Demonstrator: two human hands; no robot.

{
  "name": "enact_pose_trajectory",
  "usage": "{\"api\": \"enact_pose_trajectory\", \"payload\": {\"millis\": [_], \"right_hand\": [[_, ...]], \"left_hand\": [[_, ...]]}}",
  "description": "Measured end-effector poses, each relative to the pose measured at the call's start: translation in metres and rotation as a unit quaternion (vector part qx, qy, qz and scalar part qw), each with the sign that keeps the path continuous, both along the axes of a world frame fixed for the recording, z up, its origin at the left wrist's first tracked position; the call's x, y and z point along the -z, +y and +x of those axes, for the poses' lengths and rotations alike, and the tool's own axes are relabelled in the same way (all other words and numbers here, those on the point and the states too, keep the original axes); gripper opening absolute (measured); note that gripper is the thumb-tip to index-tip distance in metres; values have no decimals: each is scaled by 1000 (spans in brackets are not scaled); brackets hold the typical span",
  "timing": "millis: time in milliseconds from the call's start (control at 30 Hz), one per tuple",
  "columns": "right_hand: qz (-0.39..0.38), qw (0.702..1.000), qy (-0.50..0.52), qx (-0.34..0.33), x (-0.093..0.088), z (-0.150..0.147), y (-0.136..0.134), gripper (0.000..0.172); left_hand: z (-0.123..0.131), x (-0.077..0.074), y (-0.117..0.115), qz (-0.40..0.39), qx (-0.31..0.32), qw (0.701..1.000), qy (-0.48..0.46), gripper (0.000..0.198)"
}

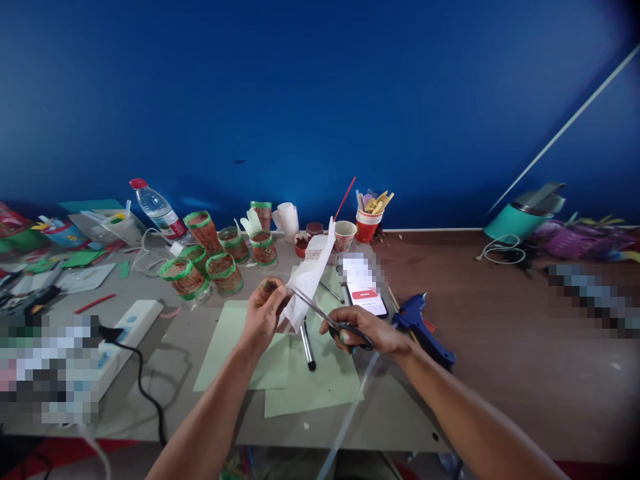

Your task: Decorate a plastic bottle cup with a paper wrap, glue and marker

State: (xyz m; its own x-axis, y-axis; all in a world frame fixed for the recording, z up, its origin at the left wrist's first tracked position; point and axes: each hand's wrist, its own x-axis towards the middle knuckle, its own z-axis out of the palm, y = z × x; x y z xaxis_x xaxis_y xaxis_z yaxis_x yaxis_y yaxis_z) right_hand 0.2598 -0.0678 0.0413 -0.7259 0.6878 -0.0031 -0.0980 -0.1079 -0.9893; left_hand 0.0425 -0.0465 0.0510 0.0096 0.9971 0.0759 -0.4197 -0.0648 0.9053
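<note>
My left hand (264, 310) pinches the lower edge of a white printed paper strip (314, 267) that bears a QR code and stands up at a slant. In my right hand (367, 327) is a pair of scissors (320, 310), its fingers through the dark handles. The blades reach left across the paper to the left fingertips; whether they have cut into it I cannot tell. Below both hands lie light green paper sheets (320, 393), with a silver pen (307, 347) resting on them. A phone (367, 287) with a lit screen is just beyond my right hand.
A blue glue gun (425, 330) lies right of my right hand. Several brown, green-rimmed cups (203, 230) stand back left beside a plastic bottle (160, 210). Red paper cups (369, 227) hold sticks at the back. A white power strip (125, 340) with a black cord is left.
</note>
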Motion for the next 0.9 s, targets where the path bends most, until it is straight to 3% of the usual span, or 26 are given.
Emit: {"api": "enact_pose_trajectory", "payload": {"millis": [200,400,700,900], "right_hand": [[5,998,-66,-10,-9,5,3,65],[0,995,-95,-9,-10,8,5,64],[10,992,-126,-25,-20,13,5,65],[-6,994,-108,-31,-17,13,6,64]], "left_hand": [[-2,10,3,32,-47,994,91,23],[-1,8,3,56,-74,977,191,21],[1,6,2,68,-66,971,220,21],[2,7,1,46,-53,981,179,24]]}}
